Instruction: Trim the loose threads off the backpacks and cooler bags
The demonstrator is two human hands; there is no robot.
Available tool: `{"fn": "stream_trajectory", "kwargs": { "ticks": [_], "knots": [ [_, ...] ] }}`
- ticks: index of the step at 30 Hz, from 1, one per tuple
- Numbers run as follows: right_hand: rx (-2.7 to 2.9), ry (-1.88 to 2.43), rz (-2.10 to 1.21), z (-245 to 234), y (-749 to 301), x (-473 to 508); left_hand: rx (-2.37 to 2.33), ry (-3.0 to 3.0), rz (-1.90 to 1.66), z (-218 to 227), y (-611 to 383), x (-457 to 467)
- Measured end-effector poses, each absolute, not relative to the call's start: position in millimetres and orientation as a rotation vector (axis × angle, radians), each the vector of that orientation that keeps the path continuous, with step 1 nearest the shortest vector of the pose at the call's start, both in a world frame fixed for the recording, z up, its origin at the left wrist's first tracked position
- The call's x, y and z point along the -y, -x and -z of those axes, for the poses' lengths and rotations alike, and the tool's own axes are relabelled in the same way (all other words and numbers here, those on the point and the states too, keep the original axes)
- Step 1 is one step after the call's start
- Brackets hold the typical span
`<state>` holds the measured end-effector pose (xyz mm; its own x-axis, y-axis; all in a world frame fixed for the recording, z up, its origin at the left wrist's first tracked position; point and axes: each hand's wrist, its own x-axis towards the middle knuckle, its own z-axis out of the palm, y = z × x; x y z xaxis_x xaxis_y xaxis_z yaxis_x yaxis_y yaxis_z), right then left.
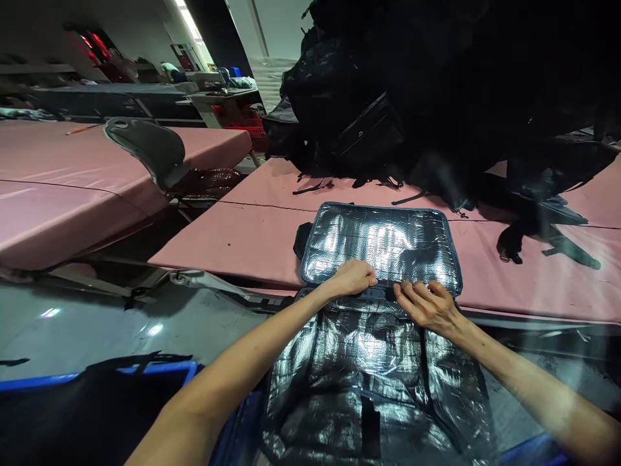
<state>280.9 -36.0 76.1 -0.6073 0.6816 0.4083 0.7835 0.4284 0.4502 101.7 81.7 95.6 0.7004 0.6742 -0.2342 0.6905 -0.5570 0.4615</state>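
An insulated bag with a shiny silver foil lining (369, 336) lies opened in front of me. Its foil-lined lid (378, 236), edged in dark binding, rests flat on the pink table. The bag's body hangs down over the table's front edge towards me. At the dark seam between lid and body, my left hand (356, 277) is closed, its fingers pinching the edge. My right hand (427, 303) grips the same seam a little further right, fingers curled over it. A black strap (371, 427) lies inside the foil body near the bottom.
A large pile of black bags (388, 97) covers the back right of the pink table (233, 239). To the left stand another pink table (58, 194) and a grey chair (150, 149). Blue-rimmed bins (191, 370) holding dark material are low at the left.
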Motion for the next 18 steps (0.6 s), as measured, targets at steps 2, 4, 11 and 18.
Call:
{"fn": "stream_trajectory", "kwargs": {
  "ticks": [2, 4, 11, 18],
  "knots": [
    [2.504, 1.296, 0.938, -73, -281, 37, -1.033, -2.382, 0.04, -97, -101, -80],
    [2.47, 1.322, 0.912, -72, -283, 35, -1.021, -2.385, 0.042, -98, -100, -79],
    [2.403, 1.448, 0.24, -81, -296, 8, -1.017, -2.399, -0.001, -90, -97, -81],
    [2.471, 1.405, 0.438, -81, -286, -1, -0.993, -2.458, -0.102, -81, -93, -77]
  ]
}}
